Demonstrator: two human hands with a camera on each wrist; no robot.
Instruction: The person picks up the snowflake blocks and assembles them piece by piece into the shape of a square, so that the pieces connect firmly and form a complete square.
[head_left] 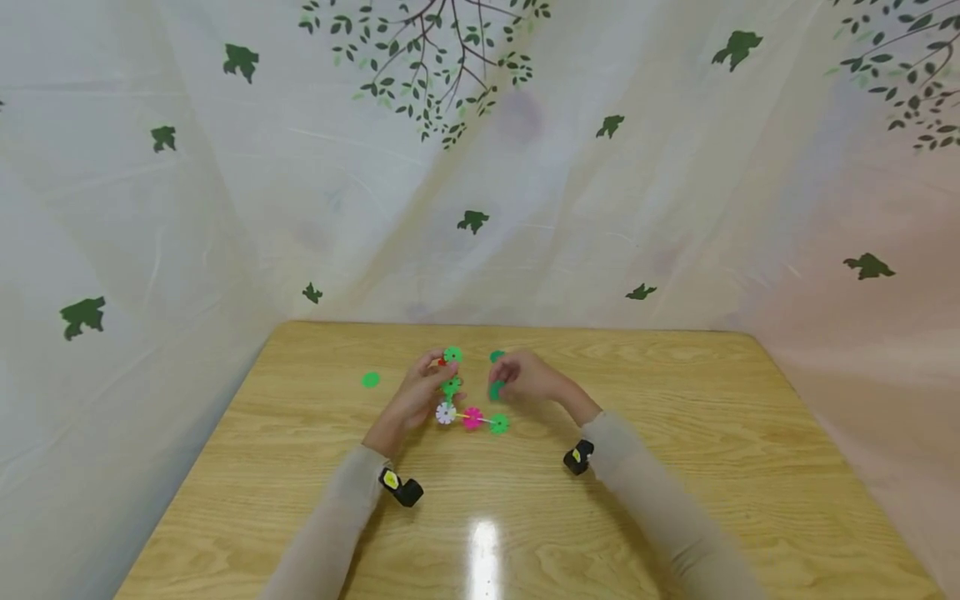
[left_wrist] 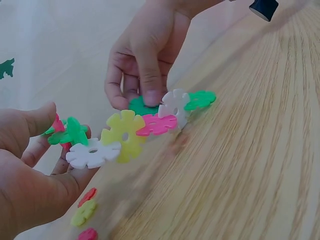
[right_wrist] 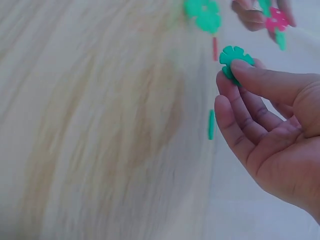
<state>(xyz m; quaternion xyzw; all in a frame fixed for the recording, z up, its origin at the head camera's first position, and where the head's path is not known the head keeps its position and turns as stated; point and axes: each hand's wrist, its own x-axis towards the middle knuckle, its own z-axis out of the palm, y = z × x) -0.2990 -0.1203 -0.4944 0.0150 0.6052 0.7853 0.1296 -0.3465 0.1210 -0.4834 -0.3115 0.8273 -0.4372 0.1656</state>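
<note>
My left hand holds a chain of interlocking snowflake discs by its green and red end. A white disc marks the chain's corner, and a pink disc and a green end disc run off to the right. The left wrist view shows a yellow disc joined between white and pink ones. Between thumb and fingers my right hand pinches a single green snowflake disc. In the head view this disc is just right of the chain, apart from it.
A loose green disc lies left of my left hand; another green disc lies beyond my right hand. Loose yellow and red discs show on the wooden table. A printed cloth hangs behind the table.
</note>
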